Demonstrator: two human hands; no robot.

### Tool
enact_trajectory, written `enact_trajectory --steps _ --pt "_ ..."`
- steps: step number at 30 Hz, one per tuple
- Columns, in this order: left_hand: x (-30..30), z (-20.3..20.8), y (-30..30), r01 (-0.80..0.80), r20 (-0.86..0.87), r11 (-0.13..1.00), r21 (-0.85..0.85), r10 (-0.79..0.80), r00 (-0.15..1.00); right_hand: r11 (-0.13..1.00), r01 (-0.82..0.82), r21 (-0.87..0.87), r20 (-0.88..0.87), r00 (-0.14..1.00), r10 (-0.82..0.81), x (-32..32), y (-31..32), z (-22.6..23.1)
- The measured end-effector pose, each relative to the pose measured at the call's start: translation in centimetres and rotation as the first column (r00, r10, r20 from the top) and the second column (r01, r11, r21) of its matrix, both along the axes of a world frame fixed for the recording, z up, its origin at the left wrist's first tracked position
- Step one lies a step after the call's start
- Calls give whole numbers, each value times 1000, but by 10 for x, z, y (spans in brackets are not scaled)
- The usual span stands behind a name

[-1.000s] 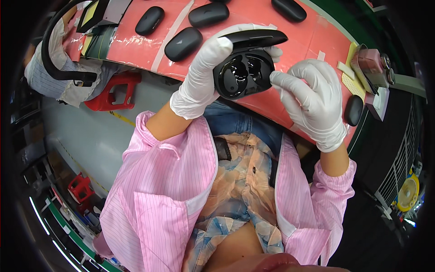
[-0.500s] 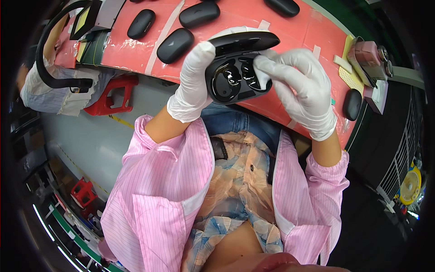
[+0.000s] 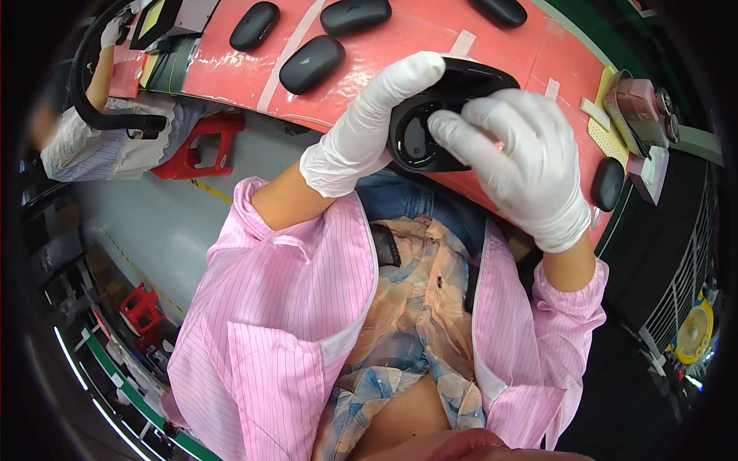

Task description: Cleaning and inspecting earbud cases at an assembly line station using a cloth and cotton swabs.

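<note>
My left hand (image 3: 367, 123), in a white glove, holds an open black earbud charging case (image 3: 415, 142) above the table's near edge. Its thumb lies along the raised lid (image 3: 480, 77). Over the case's right half, my gloved right hand (image 3: 532, 165) has its fingers bent, with the tips at the glossy inner wells. These fingers hide the right well, and I cannot make out what is between them. Closed black cases of the same kind lie beyond, among them one case (image 3: 311, 64) beside my left hand and another case (image 3: 608, 184) to the right.
A red-pink mat (image 3: 223, 73) covers the table. At its right end stand a pinkish block-like device (image 3: 638, 100) and a yellow perforated pad (image 3: 607, 138). A black flexible arm (image 3: 73, 84) curves in at left, near another person's sleeve and a red stool (image 3: 204, 150).
Both hands and the case have shifted right. My right fingers have moved over the case's inside; the white bit seen under them before is out of sight. The lid is tipped further back.
</note>
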State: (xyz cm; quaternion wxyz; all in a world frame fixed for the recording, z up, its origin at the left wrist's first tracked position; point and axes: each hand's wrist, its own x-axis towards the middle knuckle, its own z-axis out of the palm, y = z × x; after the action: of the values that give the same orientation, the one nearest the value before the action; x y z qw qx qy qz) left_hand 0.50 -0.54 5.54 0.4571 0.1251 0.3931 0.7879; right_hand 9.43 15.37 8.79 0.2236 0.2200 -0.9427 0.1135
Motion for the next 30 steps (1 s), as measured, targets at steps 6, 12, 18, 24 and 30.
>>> enact_trajectory --steps 6,12,18,24,30 --pt "-7 1 9 -150 -50 988 -42 148 988 956 51 -287 -147 984 -97 4 0 -7" --pt "0 2 13 -273 183 953 -129 293 938 937 82 -338 -121 984 -130 21 -34 -28" --pt "-1 4 14 -343 195 928 -147 367 910 833 166 -527 -178 938 -299 21 -36 -44" --pt "0 -17 16 -366 107 930 37 360 927 844 115 -523 -133 968 -215 15 -46 -45" --pt "-1 -21 13 -375 74 927 24 372 925 873 117 -473 -118 974 -195 14 -40 -48"
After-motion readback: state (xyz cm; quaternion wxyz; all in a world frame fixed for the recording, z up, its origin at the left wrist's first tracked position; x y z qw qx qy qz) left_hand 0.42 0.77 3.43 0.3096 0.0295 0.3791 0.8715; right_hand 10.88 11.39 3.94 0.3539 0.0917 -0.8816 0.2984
